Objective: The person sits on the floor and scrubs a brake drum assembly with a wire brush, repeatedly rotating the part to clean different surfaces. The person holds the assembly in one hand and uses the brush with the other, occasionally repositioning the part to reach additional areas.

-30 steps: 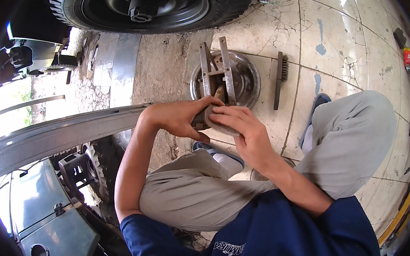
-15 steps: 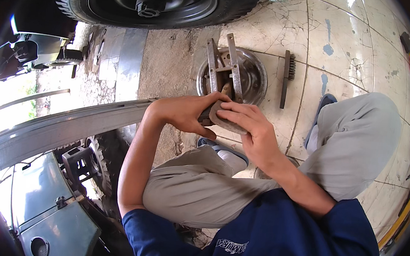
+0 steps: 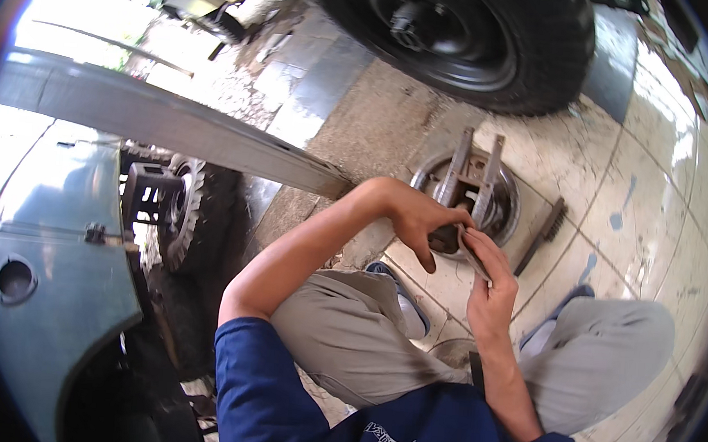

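My left hand [image 3: 415, 221] curls round the near end of a dark metal part [image 3: 444, 240], its thumb hanging on the near side. In my right hand [image 3: 493, 292] is a flat grey-brown pad [image 3: 473, 254], fingers laid along its outer face, its edge close against that part. Whether pad and part touch is hard to make out. Just beyond my hands a worn metal bracket with two upright arms [image 3: 453, 183] stands over a round metal dish [image 3: 507, 215] on the floor. My fingers hide where the dark part meets the bracket.
A wire brush [image 3: 543, 234] lies on the tiles right of the dish. Beyond stands a large black tyre [image 3: 546, 62] on its wheel. A long grey metal beam [image 3: 171, 134] crosses the left side, above a blue-green vehicle body [image 3: 62, 283]. My knees flank the work.
The view has turned and shifted, so the scene sits differently in it. My right hand has tipped the pad from showing its broad face to nearly edge-on. My left hand keeps its hold.
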The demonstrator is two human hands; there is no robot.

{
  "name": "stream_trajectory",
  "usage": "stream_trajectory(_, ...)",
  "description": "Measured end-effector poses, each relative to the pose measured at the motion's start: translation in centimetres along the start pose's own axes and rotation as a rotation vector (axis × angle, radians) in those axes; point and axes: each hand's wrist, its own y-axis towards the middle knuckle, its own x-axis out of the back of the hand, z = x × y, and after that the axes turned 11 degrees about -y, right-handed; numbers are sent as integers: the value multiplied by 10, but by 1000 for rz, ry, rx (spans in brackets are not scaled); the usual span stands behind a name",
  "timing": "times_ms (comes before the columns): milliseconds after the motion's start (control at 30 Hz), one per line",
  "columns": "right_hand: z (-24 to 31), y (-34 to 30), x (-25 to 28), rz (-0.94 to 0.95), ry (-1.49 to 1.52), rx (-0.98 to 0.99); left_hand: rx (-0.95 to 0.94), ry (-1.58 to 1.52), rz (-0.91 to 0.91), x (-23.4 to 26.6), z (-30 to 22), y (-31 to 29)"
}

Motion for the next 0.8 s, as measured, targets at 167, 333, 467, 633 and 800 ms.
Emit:
stream_trajectory(167, -5, -6, -5, 40, 72, -145, -69, -2, 21, -7, 12, 2)
stream_trajectory(333, -13, -7, -9, -4, 29, -75, -53, 9, 20, -3, 5, 6)
stream_trajectory(467, -1, -6, 0, 8, 1, 14, -53, -30, 16, -5, 6, 5)
stream_trajectory(633, -15, -5, -5, -5, -49, 2, -80, 48, -58, -7, 13, 9)
stream_trajectory(800, -2, -3, -1, -35, -76, 125, -4, -6, 17, -4, 2, 3)
